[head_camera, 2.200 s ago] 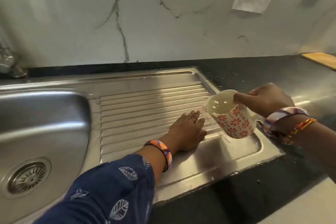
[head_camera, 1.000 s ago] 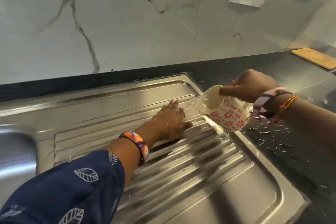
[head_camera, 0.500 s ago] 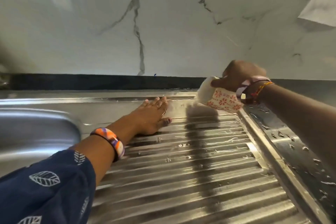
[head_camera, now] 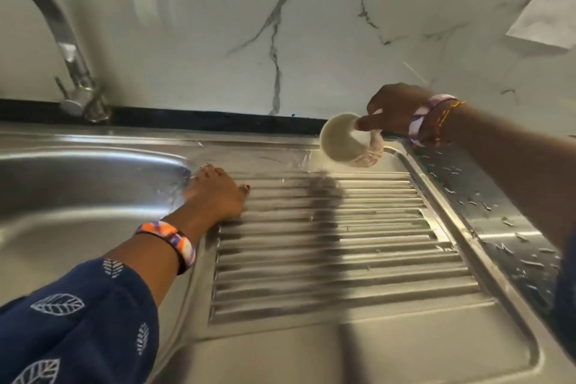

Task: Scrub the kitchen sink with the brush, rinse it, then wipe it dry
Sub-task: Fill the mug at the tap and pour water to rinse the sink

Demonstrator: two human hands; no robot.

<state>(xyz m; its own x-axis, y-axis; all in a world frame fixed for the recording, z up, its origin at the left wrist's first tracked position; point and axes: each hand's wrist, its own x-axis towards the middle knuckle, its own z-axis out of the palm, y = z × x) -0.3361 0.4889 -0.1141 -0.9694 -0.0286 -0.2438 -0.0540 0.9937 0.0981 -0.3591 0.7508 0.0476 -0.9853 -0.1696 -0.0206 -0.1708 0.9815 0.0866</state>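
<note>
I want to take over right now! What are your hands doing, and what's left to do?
Left hand: open, flat on the ridged steel draining board, by the edge of the steel sink basin.
Right hand: holds the white mug with red flowers, tipped over the board's far edge.
Done: board and dark counter are wet, so rinsing is under way.
Left: finish rinsing, then wipe dry. No brush or cloth in view.

Silver ribbed sink (head_camera: 343,259), cream-lined red-flowered cup (head_camera: 349,142), navy leaf-print sleeve (head_camera: 78,321), grey-veined white marble wall (head_camera: 280,25)
</note>
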